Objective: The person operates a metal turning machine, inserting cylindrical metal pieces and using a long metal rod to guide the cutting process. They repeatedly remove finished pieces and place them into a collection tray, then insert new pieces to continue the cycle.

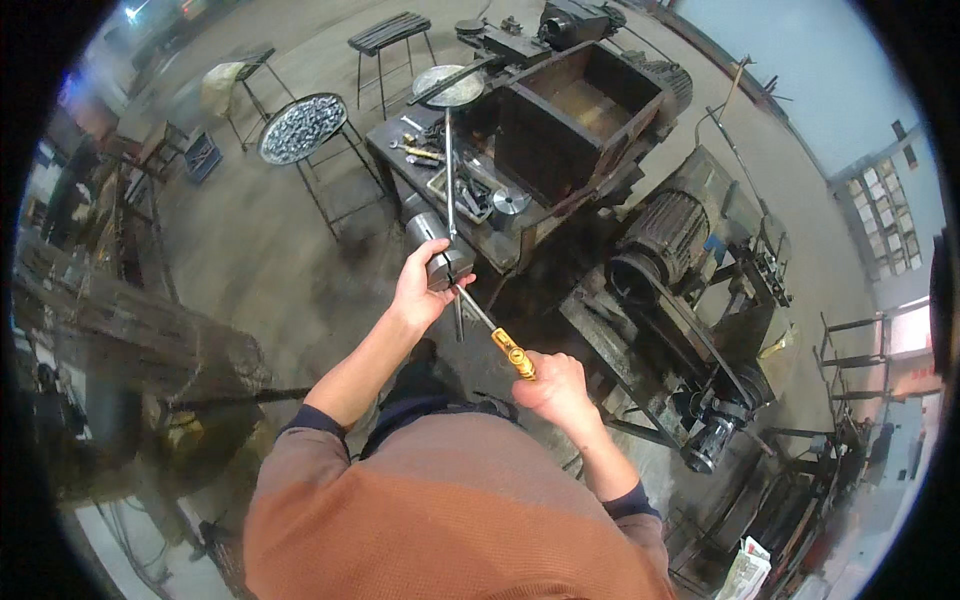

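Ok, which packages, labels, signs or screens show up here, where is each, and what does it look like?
Folded printed paper or package: floor, lower right, white with dark print.
Row of framed sheets or panes: far right wall, pale rectangles, too blurred to tell apart.
No screens seen.

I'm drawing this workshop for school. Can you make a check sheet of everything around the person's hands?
Surface: dark metal workbench on a stained concrete floor.
Job's things: grey metal cylinder on an upright rod; yellow-handled tool with its tip at the cylinder.
Clutter: wrenches and small parts in a tray.
Grips: left hand wrapped on the cylinder; right hand closed on the tool handle.
Cables: nothing seen.
Surroundings: electric motor with belt, open metal box, stools, round patterned table.
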### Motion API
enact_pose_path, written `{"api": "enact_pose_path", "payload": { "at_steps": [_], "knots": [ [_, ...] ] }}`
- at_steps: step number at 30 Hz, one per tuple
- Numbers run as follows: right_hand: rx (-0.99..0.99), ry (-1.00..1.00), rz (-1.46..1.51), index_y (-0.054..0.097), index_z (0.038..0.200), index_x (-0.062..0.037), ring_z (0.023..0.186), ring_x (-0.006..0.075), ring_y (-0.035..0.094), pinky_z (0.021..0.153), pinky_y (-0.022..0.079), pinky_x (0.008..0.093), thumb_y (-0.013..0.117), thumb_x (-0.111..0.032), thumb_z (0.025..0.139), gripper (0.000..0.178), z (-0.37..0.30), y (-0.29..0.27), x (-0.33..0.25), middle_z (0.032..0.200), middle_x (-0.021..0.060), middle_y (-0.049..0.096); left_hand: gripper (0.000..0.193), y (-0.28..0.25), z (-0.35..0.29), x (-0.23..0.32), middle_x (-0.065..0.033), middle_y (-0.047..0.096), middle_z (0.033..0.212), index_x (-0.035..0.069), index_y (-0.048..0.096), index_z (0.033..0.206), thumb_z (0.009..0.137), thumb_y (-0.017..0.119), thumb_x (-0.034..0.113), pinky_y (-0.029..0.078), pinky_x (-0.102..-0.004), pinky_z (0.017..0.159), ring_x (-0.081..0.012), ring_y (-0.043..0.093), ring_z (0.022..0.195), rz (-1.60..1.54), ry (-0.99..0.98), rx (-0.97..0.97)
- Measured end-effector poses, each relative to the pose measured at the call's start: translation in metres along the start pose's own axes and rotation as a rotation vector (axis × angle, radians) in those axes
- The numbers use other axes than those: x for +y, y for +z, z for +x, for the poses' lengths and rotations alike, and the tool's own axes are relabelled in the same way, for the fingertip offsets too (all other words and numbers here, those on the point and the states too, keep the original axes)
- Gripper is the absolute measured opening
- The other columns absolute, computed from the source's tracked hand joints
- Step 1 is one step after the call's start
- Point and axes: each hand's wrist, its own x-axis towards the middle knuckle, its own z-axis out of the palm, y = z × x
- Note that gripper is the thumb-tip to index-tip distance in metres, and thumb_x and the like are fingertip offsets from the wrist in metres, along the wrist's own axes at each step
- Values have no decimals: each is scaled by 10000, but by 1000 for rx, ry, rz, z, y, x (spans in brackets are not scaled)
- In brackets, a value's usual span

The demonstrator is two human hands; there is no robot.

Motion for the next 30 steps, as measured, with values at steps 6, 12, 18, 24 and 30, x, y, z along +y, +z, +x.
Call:
{"api": "enact_pose_path", "payload": {
  "at_steps": [6, 12, 18, 24, 30],
  "knots": [
    [7, 154, 65, 588, 775, -50, 663, 389, 561, 603, 453, 436, 538, -219, 581, 262, 43, 10, -12, 666, 204, 575, 321, 16, 68, 26, -114, 614, 846, 67, 535, 941, 713, 650, 262, 484, -343, 589, -310, 592, 722, 77, -191, -128],
    [147, 298, 295, 598, 792, -36, 679, 387, 569, 610, 459, 417, 555, -233, 576, 296, 49, -16, -27, 686, 202, 581, 237, 36, 107, 63, -80, 608, 817, 73, 557, 893, 729, 661, 211, 494, -334, 616, -237, 601, 714, 284, -211, -334],
    [137, 335, 110, 592, 698, -58, 650, 387, 572, 595, 465, 446, 544, -240, 578, 224, 64, -26, -20, 655, 191, 589, 314, 51, 133, 111, -38, 588, 768, -3, 573, 843, 598, 707, 139, 458, -270, 618, -117, 558, 676, 1175, 201, -659],
    [92, 328, 93, 603, 690, -62, 634, 387, 572, 583, 462, 453, 520, -227, 574, 218, 87, -22, -19, 652, 191, 591, 486, 72, 145, 143, -68, 588, 831, 59, 599, 904, 443, 698, 179, 473, -366, 669, -261, 556, 821, 2092, 1136, -1121],
    [43, 406, 101, 624, 707, -57, 642, 374, 589, 606, 476, 440, 517, -244, 579, 251, 126, -16, -35, 656, 200, 598, 494, 85, 179, 167, -27, 592, 872, 76, 595, 935, 455, 686, 153, 474, -365, 641, -230, 555, 855, 2187, 1114, -1472]
  ]
}}
